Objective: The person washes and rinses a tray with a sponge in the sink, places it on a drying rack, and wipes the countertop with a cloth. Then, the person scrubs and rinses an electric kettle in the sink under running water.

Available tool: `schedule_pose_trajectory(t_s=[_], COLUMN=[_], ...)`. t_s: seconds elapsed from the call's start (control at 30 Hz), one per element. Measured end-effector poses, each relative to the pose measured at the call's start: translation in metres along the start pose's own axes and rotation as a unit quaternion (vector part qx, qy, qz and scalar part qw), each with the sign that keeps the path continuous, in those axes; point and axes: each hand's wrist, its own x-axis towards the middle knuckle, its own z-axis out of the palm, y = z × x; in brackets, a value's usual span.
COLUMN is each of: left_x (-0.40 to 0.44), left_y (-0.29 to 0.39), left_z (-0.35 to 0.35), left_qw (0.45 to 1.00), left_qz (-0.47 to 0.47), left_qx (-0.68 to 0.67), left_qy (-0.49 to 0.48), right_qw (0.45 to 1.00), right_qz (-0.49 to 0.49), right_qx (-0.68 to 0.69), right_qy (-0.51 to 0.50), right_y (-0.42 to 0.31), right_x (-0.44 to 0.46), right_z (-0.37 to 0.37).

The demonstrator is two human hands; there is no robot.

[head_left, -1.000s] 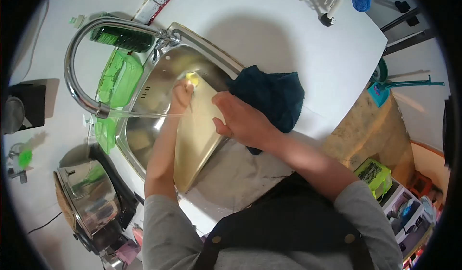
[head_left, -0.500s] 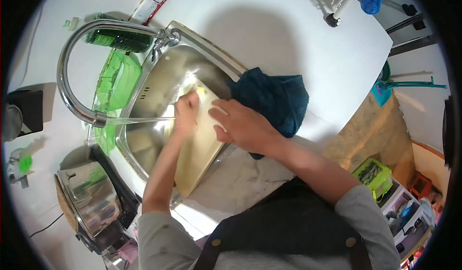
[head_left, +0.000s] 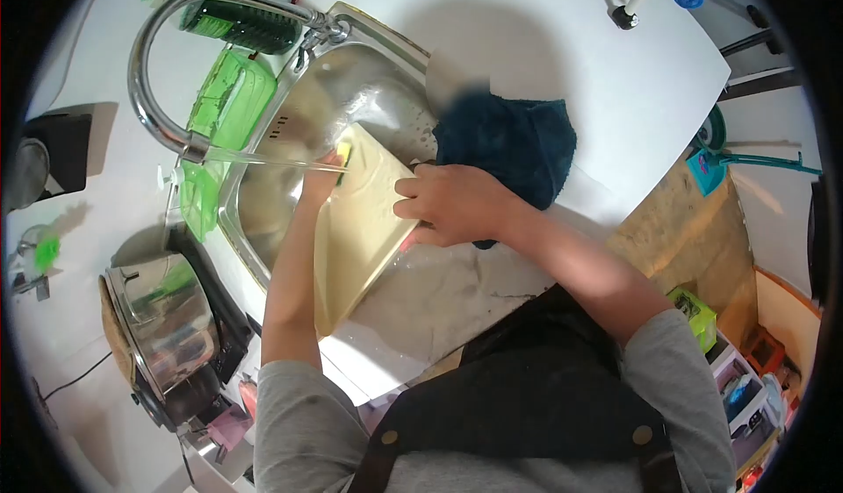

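Observation:
A cream-coloured board or tray [head_left: 360, 230] is tilted over the steel sink [head_left: 263, 203]. My right hand [head_left: 452, 203] grips its right edge, fingers on top and thumb near the underside. At its left edge is my left hand [head_left: 327, 177], closed on a yellow and green sponge [head_left: 343, 161]; the hand is partly hidden by the board. Water runs from the curved faucet [head_left: 195, 146] across to the sponge and board. Just right of my right hand a dark teal cloth [head_left: 509, 146] lies on the counter at the sink's edge.
Left of the sink are green plastic containers [head_left: 233, 98] and a dark green bottle [head_left: 241, 26]. A steel pot [head_left: 167, 317] stands at the lower left. A white wire rack [head_left: 625, 14] is at the top right, and a green bag [head_left: 694, 317] sits lower right.
My left hand has moved to the board's left edge, where the sponge now shows clearly. The board has tilted, and my right hand has shifted its hold along the right edge.

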Motion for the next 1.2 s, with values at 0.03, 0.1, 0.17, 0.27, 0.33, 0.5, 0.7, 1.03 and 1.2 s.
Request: schedule_pose_trajectory(t_s=[0.03,0.1,0.17,0.27,0.33,0.5,0.7,1.03,1.2], left_x=[-0.007,-0.028,-0.044,-0.072,-0.088,-0.143,-0.178,-0.046,-0.004], left_y=[0.003,0.009,0.013,-0.01,0.0,0.164,0.245,0.012,0.002], left_z=[-0.008,-0.023,-0.03,-0.036,-0.039,-0.048,-0.059,-0.035,-0.008], left_qw=[0.997,0.968,0.963,0.944,0.931,0.923,0.934,0.889,0.916], left_qz=[-0.057,-0.173,-0.174,-0.208,-0.236,-0.254,-0.257,-0.267,-0.198], left_qx=[0.058,0.173,0.201,0.252,0.272,0.269,0.236,0.372,0.341], left_qy=[-0.015,-0.049,-0.047,-0.055,-0.054,-0.103,-0.078,0.002,0.071], right_qw=[1.0,1.0,0.999,0.998,0.996,0.991,0.999,0.995,0.996], right_qz=[0.0,-0.002,-0.006,-0.002,-0.01,-0.036,0.002,0.022,0.031], right_qx=[-0.007,-0.01,-0.002,-0.003,0.009,0.013,-0.006,-0.007,0.014], right_qy=[0.005,0.022,0.048,0.058,0.084,0.127,0.043,0.092,0.085], right_y=[0.0,-0.001,0.0,-0.001,0.0,0.002,0.001,0.004,0.008], right_x=[0.0,-0.001,-0.002,-0.003,-0.005,-0.007,-0.005,-0.006,-0.005], right_z=[0.0,0.0,0.002,0.003,0.002,0.003,0.002,0.004,0.003])
